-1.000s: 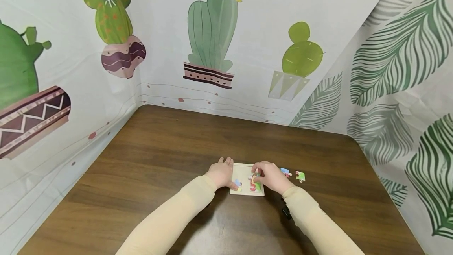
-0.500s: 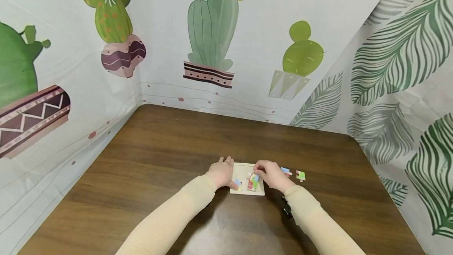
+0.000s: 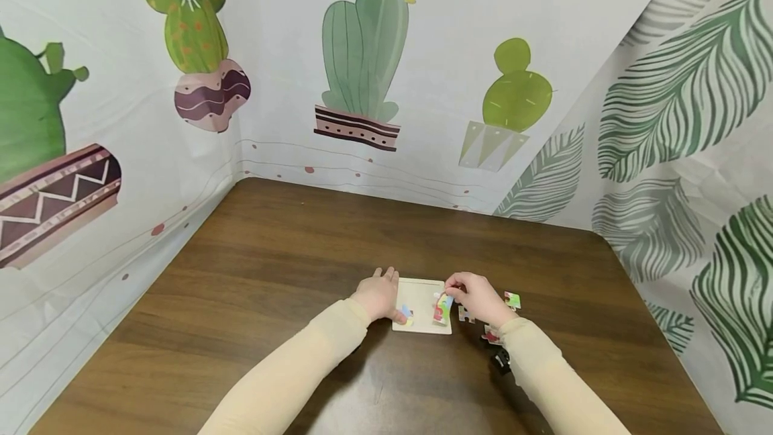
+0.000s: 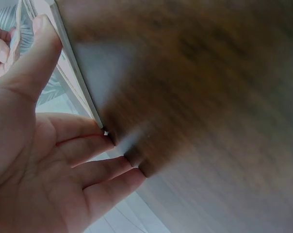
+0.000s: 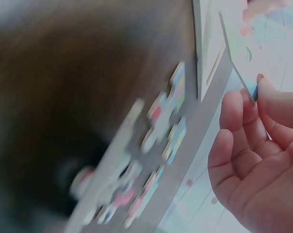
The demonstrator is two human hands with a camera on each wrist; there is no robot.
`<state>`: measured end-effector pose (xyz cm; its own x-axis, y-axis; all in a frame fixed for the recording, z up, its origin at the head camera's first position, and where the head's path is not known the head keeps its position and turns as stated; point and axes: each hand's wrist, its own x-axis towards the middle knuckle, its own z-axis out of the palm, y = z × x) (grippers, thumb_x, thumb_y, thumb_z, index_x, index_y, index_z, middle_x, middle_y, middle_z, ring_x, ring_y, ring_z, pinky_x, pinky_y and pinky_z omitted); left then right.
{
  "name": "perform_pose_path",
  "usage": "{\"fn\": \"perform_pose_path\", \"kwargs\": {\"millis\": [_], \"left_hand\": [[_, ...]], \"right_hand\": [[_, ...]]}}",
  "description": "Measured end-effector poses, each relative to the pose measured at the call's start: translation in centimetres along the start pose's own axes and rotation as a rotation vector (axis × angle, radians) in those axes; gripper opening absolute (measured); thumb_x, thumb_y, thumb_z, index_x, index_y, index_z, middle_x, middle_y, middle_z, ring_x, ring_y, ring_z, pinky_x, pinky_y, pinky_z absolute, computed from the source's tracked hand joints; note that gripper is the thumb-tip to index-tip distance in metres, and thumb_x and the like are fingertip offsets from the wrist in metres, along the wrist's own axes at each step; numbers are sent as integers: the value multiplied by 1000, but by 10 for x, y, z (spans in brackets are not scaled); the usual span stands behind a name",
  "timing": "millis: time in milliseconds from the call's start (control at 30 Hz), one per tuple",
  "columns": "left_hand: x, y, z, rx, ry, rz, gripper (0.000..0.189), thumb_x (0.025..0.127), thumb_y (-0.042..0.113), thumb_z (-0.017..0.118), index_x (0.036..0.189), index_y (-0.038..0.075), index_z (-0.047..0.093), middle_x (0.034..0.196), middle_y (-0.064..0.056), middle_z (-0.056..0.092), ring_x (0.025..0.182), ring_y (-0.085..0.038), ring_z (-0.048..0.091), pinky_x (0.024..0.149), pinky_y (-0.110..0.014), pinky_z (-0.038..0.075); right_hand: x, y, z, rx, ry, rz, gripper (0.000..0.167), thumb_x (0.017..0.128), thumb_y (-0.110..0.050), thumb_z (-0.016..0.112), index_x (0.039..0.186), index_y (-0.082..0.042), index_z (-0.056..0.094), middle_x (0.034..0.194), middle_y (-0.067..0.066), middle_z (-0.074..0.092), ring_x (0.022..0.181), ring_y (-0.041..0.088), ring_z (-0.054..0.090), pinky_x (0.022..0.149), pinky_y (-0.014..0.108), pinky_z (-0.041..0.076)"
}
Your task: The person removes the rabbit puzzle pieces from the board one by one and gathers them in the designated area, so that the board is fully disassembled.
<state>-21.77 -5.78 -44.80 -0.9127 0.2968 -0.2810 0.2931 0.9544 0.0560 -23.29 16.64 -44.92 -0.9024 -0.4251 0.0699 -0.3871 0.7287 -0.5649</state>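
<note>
A pale wooden puzzle tray (image 3: 417, 293) lies on the brown table. My left hand (image 3: 376, 297) rests along the tray's left edge with its fingers extended, and its thumb lies over a small puzzle piece (image 3: 406, 314) in the lower left corner. In the left wrist view the straight fingers (image 4: 107, 189) touch the tabletop. My right hand (image 3: 480, 297) pinches the upper corner of a colourful puzzle piece (image 3: 443, 309), tilted over the tray's right side. From the right wrist, thumb and fingertips hold that thin piece (image 5: 238, 53) by one corner; whether it is several pieces joined, I cannot tell.
Several loose puzzle pieces lie right of the tray, among them a green one (image 3: 512, 299), one beside the tray (image 3: 466, 314) and a red one (image 3: 491, 334). A black wrist device (image 3: 501, 360) sits below the right wrist. A printed cloth (image 3: 435, 86) stands behind the table.
My right hand has moved to the right, lifting and tilting the puzzle piece from the tray's lower right area. More loose pieces now show beside the tray. The left hand has stayed put.
</note>
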Motion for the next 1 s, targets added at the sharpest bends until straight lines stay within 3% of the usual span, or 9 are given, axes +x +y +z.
{"fn": "perform_pose_path", "kwargs": {"millis": [200, 667, 1000], "left_hand": [[-4, 0, -3, -15, -5, -2, 103, 71, 61, 70, 147, 4, 33, 153, -9, 31, 140, -29, 31, 98, -42, 45], [-4, 2, -4, -24, 22, 0, 101, 70, 59, 72, 146, 3, 36, 152, -10, 35, 138, -30, 33, 97, -43, 46], [-5, 2, -4, -9, 13, 0, 102, 70, 61, 71, 146, 4, 35, 153, -8, 33, 139, -29, 32, 95, -43, 47]], "right_hand": [[-9, 13, -11, -1, 24, 17, 5, 90, -9, 64, 86, -8, 68, 81, 0, 63, 69, 12, 50, 64, 28, 45], [-33, 48, -36, 71, -5, 62, 9, 90, -11, 63, 88, -6, 70, 77, 1, 64, 68, 14, 55, 63, 27, 47], [-57, 77, -57, 48, 9, 119, 9, 90, -13, 64, 90, -5, 71, 76, 2, 61, 66, 14, 53, 60, 26, 43]]}}
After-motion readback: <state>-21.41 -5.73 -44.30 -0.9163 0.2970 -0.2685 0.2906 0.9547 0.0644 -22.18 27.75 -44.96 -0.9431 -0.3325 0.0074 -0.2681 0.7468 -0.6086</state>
